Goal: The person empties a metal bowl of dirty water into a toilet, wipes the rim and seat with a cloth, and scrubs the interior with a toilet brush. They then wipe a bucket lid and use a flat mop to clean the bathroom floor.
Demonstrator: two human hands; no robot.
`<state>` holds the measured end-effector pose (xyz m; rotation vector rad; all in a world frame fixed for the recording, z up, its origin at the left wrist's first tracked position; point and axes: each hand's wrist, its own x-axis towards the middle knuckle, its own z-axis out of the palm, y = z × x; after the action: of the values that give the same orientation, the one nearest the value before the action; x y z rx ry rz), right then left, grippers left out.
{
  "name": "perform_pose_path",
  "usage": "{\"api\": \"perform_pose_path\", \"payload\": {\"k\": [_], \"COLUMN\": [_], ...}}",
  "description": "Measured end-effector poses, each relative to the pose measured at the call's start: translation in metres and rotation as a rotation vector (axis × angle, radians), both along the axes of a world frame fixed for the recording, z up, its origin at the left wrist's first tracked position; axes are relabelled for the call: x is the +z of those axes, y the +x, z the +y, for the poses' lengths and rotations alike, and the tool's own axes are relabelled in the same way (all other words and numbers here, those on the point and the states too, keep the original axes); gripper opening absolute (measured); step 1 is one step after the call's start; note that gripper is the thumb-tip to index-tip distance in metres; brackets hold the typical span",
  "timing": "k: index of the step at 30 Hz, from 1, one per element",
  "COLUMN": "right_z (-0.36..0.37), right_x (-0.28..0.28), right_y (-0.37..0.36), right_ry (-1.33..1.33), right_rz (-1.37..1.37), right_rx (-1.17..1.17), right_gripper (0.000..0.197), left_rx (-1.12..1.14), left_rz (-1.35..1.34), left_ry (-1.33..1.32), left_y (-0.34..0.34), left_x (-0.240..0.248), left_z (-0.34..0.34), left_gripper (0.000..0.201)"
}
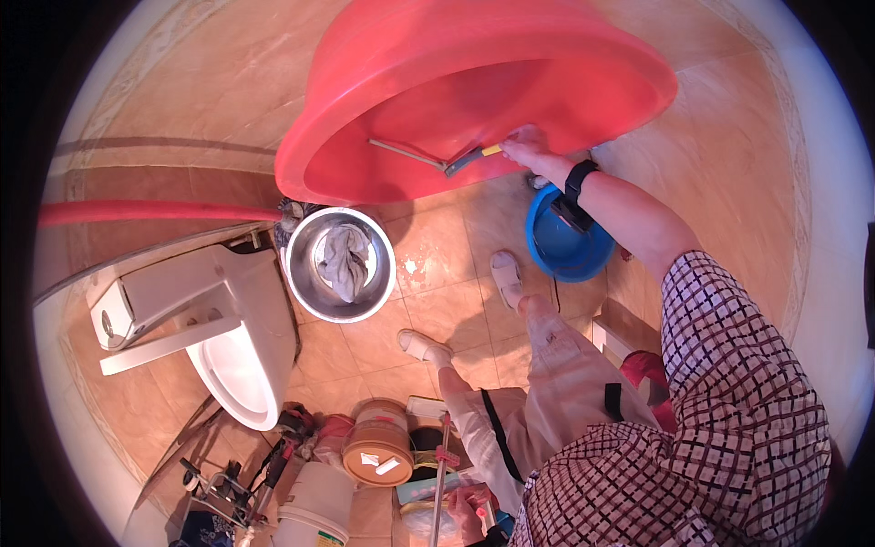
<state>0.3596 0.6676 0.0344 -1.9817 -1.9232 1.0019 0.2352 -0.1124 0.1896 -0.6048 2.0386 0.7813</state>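
My right hand (527, 148) is closed around the yellow and grey handle of a squeegee-like tool (467, 162) with a long thin bar at its end. The tool is in front of the inner wall of a large red tub (365, 100), which stands tilted up on its side. Low in the view, my left hand (467, 512) is beside an upright pole (441, 483) with a pink clip. Its fingers look curled, and what they hold, if anything, cannot be made out.
A steel basin (386, 290) with a grey cloth (344, 263) stands on the tiled floor by the white toilet (264, 319). On the right is a blue basin (574, 264). Lidded buckets (378, 463) and a folded trolley (228, 497) crowd the near left.
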Motion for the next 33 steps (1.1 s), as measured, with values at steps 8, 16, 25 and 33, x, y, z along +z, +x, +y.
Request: {"api": "perform_pose_path", "payload": {"k": [8,16,25,33], "right_z": [0.052,0.082,0.086,0.063], "right_x": [-0.018,-0.043,-0.086,-0.065], "right_y": [-0.021,-0.059,-0.073,-0.103], "right_ry": [-0.082,-0.19,-0.452,-0.474], "right_rz": [-0.169,0.042,0.85,0.431], "right_rx": [0.013,-0.099,-0.137,0.182], "right_gripper": [0.025,0.024,0.029,0.062], "left_rx": [0.039,0.147,0.209,0.197], "left_rz": [-0.087,-0.037,-0.034,-0.044], "left_ry": [0.07,0.036,-0.032,-0.016], "left_y": [0.017,0.022,0.036,0.049], "left_x": [0.017,-0.003,-0.016,-0.014], "left_z": [0.078,0.077,0.053,0.036], "left_gripper": [0.03,0.023,0.023,0.023]}}
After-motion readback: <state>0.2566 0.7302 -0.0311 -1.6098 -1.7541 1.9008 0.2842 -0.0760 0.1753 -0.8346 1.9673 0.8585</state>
